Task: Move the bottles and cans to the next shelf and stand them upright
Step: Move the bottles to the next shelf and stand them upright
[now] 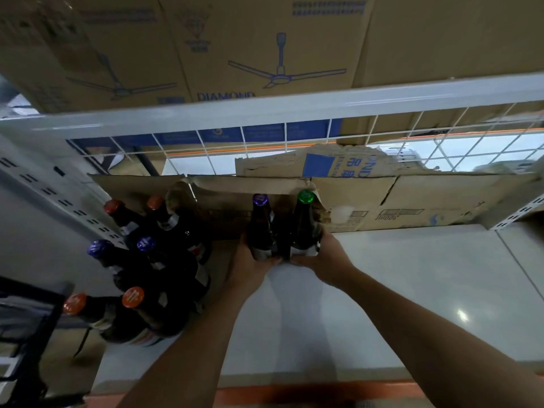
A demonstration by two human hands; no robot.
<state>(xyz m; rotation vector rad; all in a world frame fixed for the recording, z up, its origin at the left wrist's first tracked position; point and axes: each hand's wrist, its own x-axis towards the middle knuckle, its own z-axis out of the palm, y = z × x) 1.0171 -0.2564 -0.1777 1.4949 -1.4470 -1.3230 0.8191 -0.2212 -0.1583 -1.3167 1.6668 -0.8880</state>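
Left hand (250, 265): fingers wrapped round the lower body of the purple-capped bottle (260, 225). Right hand (322, 260): gripping the green-capped bottle (304, 225) the same way. Both bottles are upright and touch side by side at frame centre. Their bases are hidden by the hands, so contact with the shelf (412, 290) cannot be told.

Directly behind them, close, is the torn cardboard (412, 201) along the shelf's back edge, with a wire grid (265, 148) above it.

Left of centre, six bottles (153, 260) stand clustered, with red, purple and orange caps, against the slotted post (59, 195).

Right of the hands, bare white shelf runs to the frame edge. The orange front edge (294, 390) is at the bottom. Cartons (265, 54) are overhead.
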